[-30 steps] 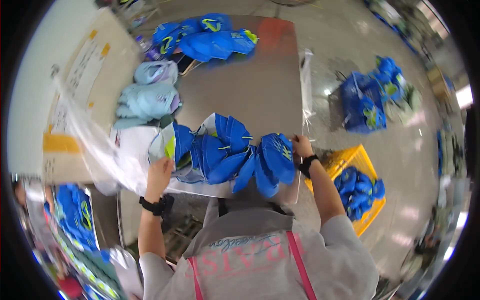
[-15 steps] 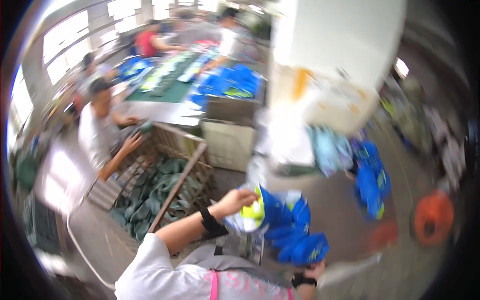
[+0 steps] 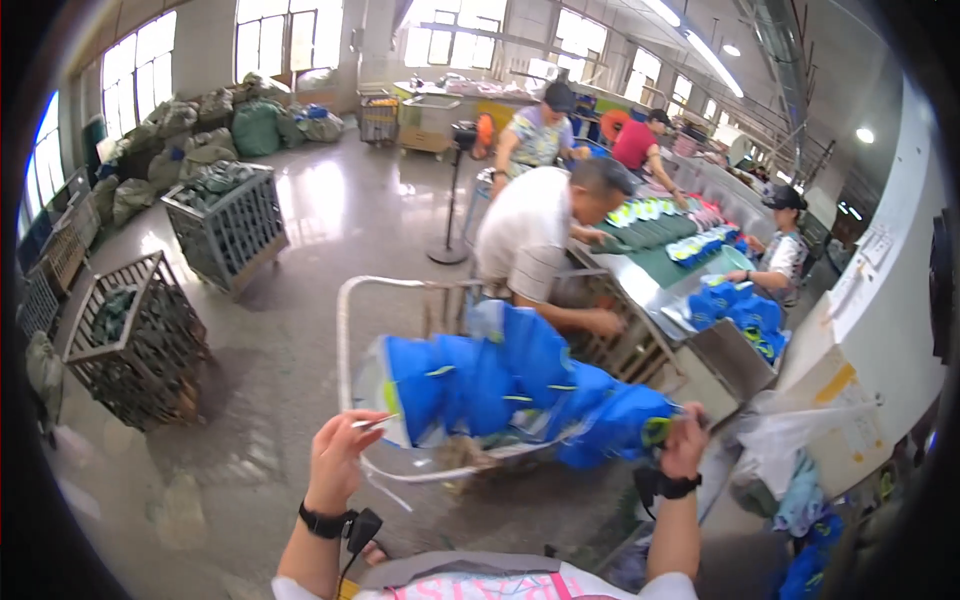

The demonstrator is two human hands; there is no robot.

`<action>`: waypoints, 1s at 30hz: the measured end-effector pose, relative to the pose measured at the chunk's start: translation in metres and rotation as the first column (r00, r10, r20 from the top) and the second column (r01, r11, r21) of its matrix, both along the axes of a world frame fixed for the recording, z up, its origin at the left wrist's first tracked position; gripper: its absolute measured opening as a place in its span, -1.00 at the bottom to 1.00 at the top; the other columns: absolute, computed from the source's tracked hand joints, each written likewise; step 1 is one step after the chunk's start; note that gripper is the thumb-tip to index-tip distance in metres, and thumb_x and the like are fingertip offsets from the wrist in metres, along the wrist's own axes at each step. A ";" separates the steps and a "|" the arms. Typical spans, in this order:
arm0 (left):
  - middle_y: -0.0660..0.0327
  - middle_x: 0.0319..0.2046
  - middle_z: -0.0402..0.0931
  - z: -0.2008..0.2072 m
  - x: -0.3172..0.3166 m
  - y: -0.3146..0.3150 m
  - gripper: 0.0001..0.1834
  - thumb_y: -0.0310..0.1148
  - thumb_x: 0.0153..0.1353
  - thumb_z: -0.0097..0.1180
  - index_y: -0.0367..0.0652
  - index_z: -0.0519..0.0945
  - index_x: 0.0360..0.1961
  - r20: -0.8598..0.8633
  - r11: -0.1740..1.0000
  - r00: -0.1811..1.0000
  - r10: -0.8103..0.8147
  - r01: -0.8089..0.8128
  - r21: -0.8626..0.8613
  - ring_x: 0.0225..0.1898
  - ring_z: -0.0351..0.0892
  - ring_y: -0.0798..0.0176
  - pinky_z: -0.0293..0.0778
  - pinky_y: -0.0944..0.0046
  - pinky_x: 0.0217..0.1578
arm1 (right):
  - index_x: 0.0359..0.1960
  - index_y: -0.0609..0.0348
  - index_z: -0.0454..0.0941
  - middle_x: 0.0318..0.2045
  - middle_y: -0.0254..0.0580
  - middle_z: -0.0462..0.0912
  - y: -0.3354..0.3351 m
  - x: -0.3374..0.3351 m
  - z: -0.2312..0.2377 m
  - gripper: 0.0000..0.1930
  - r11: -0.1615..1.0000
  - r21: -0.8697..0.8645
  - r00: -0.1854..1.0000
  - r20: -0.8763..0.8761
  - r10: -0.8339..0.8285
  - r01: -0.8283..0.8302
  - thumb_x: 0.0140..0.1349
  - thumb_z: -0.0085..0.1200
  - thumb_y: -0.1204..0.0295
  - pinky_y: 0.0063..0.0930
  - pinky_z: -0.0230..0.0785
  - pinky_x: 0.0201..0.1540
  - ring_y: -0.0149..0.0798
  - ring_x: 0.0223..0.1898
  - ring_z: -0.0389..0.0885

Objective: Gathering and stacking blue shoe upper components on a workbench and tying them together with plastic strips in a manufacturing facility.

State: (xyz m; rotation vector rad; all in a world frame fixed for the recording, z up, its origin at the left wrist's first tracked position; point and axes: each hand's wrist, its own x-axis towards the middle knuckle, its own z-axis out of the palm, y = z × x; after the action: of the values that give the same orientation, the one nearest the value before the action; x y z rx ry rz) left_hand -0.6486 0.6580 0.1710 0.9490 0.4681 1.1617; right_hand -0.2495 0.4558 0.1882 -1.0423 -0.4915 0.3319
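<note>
A long bunch of blue fabric pieces [image 3: 520, 375] with yellow-green edging stretches between my two hands, one piece overlapping another. Its left end shows a pale inside. My left hand [image 3: 340, 450] pinches at that end, and a thin, pale, pointed thing [image 3: 370, 424] shows at its fingertips, too small to name. My right hand [image 3: 684, 445] is closed on the right end, beside a yellow-green part. The bunch hangs in front of a slatted cart with a white tube frame [image 3: 345, 340] and hides part of it.
A person in a white shirt [image 3: 525, 225] bends over the cart just beyond. Slatted carts [image 3: 135, 350] with dark green pieces stand at left. A worktable [image 3: 650, 285] with people around it is at right, near a white panel [image 3: 880, 290]. A fan stand [image 3: 452, 200] rises behind.
The view has swung left, bringing the floor and the carts into sight. My hands have risen and spread apart, and the blue bunch is now stretched out nearly level between them.
</note>
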 end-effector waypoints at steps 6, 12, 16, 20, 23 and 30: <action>0.21 -0.26 0.45 -0.030 -0.240 0.020 -0.80 -0.43 0.19 -0.16 -0.31 0.49 -0.32 -0.442 0.867 0.746 0.499 -0.431 0.251 -0.36 0.33 0.43 0.28 0.44 -0.30 | -0.45 0.15 0.40 -0.76 -0.45 0.21 0.216 -0.245 -0.035 -0.91 0.734 0.083 0.709 -0.209 0.674 -0.674 0.14 -0.06 0.42 -0.62 0.03 -0.63 -0.48 -0.73 0.20; 0.29 -0.36 0.45 -0.144 -0.381 -0.025 -0.80 -0.39 0.21 -0.14 -0.26 0.52 -0.31 -0.682 0.739 0.496 0.537 -0.667 0.096 -0.42 0.31 0.50 0.24 0.49 -0.37 | -0.46 0.23 0.39 -0.72 -0.41 0.28 0.317 -0.426 -0.054 -0.94 0.257 -0.117 0.282 -0.381 0.880 -0.959 0.13 -0.09 0.52 -0.63 0.04 -0.65 -0.50 -0.73 0.21; 0.23 -0.39 0.53 -0.197 -0.373 -0.048 -0.83 -0.36 0.18 -0.07 -0.14 0.45 -0.52 -0.542 0.524 0.615 0.572 -0.783 -0.335 -0.44 0.36 0.48 0.29 0.47 -0.50 | -0.45 0.20 0.40 -0.69 -0.42 0.31 0.353 -0.492 -0.100 -0.92 0.032 -0.196 0.116 -0.435 0.893 -0.980 0.18 -0.10 0.51 -0.65 0.02 -0.68 -0.54 -0.73 0.22; 0.30 -0.55 0.44 -0.199 -0.365 -0.014 -0.74 -0.27 0.23 -0.09 -0.16 0.43 -0.56 -0.593 0.464 0.606 0.529 -0.792 -0.396 -0.58 0.23 0.51 0.18 0.47 -0.54 | -0.47 0.16 0.39 -0.68 -0.40 0.38 0.397 -0.517 -0.138 -0.86 -0.134 -0.231 -0.006 -0.482 0.876 -0.964 0.23 -0.17 0.44 -0.66 0.09 -0.65 -0.51 -0.69 0.31; 0.35 -0.54 0.37 -0.221 -0.384 0.042 -0.79 -0.28 0.22 -0.12 -0.08 0.40 -0.54 -0.593 0.485 0.647 0.479 -0.758 -0.436 -0.52 0.29 0.46 0.24 0.41 -0.50 | -0.44 0.15 0.40 -0.65 -0.36 0.44 0.445 -0.521 -0.154 -0.84 -0.152 -0.438 0.031 -0.384 0.923 -0.886 0.24 -0.21 0.41 -0.66 0.15 -0.59 -0.48 -0.64 0.37; 0.32 -0.60 0.31 -0.322 -0.451 0.322 -0.76 -0.14 0.28 -0.22 0.01 0.34 -0.46 -0.005 0.623 0.901 0.433 -0.303 -0.721 -0.60 0.28 0.30 0.22 0.26 -0.64 | -0.51 0.15 0.44 -0.53 -0.29 0.54 0.620 -0.501 -0.205 -0.82 0.131 -0.455 0.323 -0.376 0.868 -0.881 0.19 -0.19 0.43 -0.53 0.24 -0.22 -0.40 -0.38 0.46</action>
State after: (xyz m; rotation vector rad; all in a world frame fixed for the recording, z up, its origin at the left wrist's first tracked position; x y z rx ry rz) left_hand -1.1000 0.9798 -0.1511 0.0550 0.9252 1.2648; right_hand -0.7509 1.0762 -0.0171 -1.2482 -1.0272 1.7222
